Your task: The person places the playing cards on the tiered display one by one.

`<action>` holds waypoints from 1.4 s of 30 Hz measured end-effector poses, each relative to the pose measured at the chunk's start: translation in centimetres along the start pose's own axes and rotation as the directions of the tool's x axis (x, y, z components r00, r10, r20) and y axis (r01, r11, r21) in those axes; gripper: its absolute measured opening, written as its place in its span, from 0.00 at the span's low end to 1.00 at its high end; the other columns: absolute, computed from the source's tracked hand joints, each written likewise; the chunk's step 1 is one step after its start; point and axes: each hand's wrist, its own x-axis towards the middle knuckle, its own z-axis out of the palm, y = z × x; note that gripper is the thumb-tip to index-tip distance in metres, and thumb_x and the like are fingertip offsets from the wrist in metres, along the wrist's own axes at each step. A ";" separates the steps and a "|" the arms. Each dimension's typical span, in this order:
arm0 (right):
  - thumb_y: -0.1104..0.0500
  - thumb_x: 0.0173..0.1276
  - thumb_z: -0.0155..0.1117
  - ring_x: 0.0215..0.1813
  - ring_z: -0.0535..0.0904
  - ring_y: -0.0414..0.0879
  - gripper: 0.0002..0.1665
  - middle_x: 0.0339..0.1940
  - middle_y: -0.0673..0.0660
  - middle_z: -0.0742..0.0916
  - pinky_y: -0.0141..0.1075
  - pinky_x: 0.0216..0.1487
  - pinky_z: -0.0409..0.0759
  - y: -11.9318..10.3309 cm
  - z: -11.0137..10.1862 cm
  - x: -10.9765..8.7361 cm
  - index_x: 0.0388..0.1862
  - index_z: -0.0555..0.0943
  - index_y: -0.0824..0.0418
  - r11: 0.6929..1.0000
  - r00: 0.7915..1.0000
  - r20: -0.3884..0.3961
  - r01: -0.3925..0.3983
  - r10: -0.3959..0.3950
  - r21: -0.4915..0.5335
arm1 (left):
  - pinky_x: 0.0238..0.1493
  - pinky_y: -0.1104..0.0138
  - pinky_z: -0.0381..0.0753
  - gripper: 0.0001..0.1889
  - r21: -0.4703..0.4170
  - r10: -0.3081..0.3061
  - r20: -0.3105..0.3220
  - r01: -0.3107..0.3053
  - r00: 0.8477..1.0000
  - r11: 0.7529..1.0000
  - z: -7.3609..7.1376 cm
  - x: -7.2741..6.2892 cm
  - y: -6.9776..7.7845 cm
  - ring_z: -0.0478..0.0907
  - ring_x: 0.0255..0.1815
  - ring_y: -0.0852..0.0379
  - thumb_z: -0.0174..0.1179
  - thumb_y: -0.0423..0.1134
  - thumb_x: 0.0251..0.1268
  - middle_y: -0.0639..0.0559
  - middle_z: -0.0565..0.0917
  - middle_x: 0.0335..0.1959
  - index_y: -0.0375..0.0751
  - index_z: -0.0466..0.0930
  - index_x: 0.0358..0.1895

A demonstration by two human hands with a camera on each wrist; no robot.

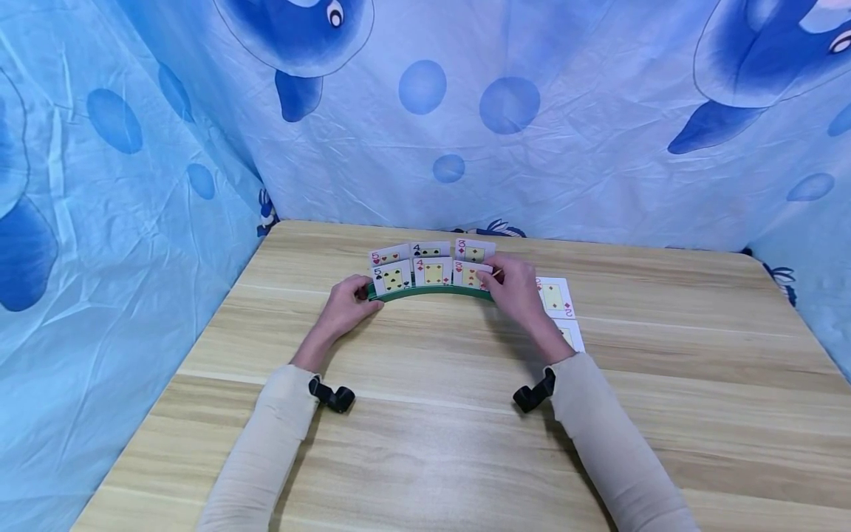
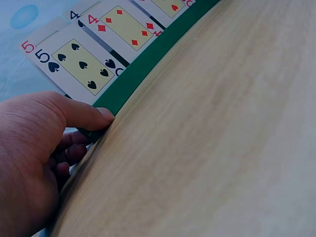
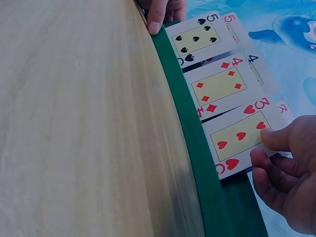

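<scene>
A green curved card holder (image 1: 432,290) stands on the table with playing cards upright in two rows. My left hand (image 1: 346,304) grips its left end, thumb on the front edge. In front are the five of spades (image 2: 81,64), the four of diamonds (image 2: 123,24) and the three of hearts (image 3: 237,138). My right hand (image 1: 515,290) pinches the three of hearts at its right side, the card's lower edge at the holder. Behind stand a five of hearts (image 1: 388,255), a black four (image 1: 431,249) and a three of diamonds (image 1: 475,250), their lower parts hidden.
On the wooden table (image 1: 425,443), right of the holder, lie a two of diamonds (image 1: 555,297) and another card (image 1: 570,336), partly covered by my right arm. A blue curtain (image 1: 465,177) with sea-animal prints hangs behind the table and along its sides.
</scene>
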 end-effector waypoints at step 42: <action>0.59 0.71 0.65 0.40 0.85 0.59 0.13 0.45 0.67 0.89 0.18 0.34 0.68 4.9 -10.1 -3.1 0.48 0.84 0.67 0.985 0.986 -0.158 -0.081 0.057 -0.153 | 0.49 0.61 0.72 0.22 0.001 0.019 -0.006 -0.019 1.000 1.000 0.0 -0.1 -0.1 0.75 0.47 0.45 0.67 0.33 0.60 0.37 0.81 0.50 0.30 0.79 0.57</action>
